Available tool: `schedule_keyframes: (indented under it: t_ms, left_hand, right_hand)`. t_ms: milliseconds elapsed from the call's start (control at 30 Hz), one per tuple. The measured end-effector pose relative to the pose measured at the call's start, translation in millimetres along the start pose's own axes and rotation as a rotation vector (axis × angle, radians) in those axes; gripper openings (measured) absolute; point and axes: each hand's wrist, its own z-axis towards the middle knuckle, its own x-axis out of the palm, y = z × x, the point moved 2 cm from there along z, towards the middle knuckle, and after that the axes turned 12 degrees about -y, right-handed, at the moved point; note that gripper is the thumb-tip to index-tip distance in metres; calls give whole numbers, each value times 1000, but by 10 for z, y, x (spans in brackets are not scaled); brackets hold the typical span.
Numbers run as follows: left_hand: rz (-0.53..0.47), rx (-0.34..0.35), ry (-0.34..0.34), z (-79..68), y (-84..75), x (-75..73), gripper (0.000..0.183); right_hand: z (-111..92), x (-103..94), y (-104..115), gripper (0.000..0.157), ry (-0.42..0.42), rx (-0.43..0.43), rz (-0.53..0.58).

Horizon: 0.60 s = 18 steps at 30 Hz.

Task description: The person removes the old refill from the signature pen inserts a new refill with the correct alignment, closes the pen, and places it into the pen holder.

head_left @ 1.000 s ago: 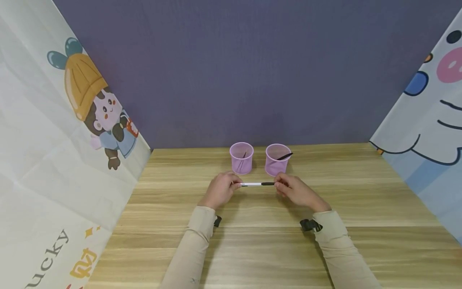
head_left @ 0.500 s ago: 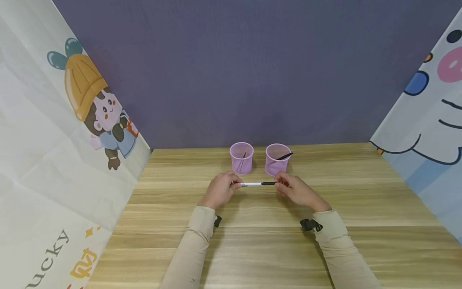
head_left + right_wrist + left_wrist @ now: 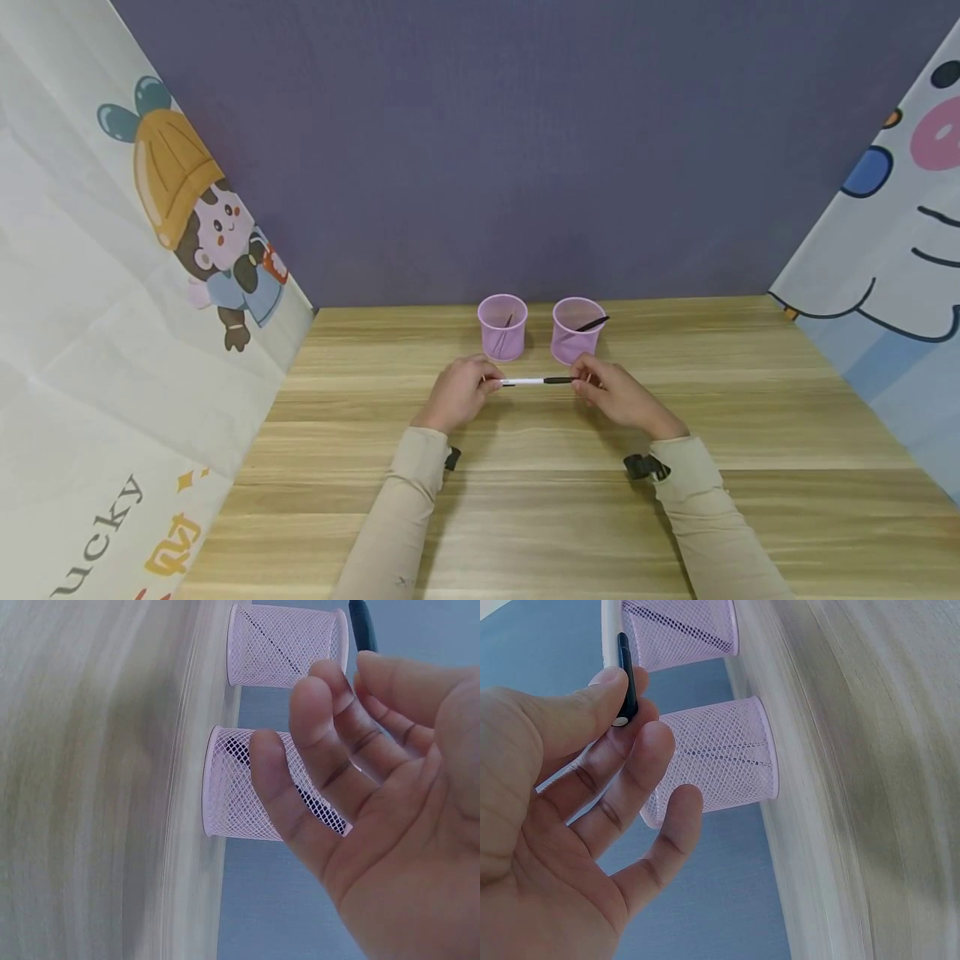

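A white pen (image 3: 523, 382) with a black section at its right end is held level between both hands, over the table in front of two cups. My left hand (image 3: 459, 393) pinches its left end between thumb and fingers; beside that thumb the left wrist view shows the pen's black clip (image 3: 627, 690). At the other end my right hand (image 3: 624, 402) pinches the black part (image 3: 363, 628) with thumb and index finger. Its remaining fingers are loosely bent. The pen's very tips are hidden by the fingers in the head view.
Behind the hands stand two pink mesh pen cups. The left cup (image 3: 491, 343) contains thin dark sticks; a black pen (image 3: 594, 323) leans out of the right cup (image 3: 562, 346). A dark panel (image 3: 525, 167) rises behind the wooden table (image 3: 540, 517), with printed cloths at both sides.
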Motion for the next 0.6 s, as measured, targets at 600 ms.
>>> schedule_keyframes:
  t_ms: [600]
  left_hand:
    - [-12,-2,1,0,-13,-10,9]
  right_hand:
    - [2,12,-14,5,-1,-18,-1]
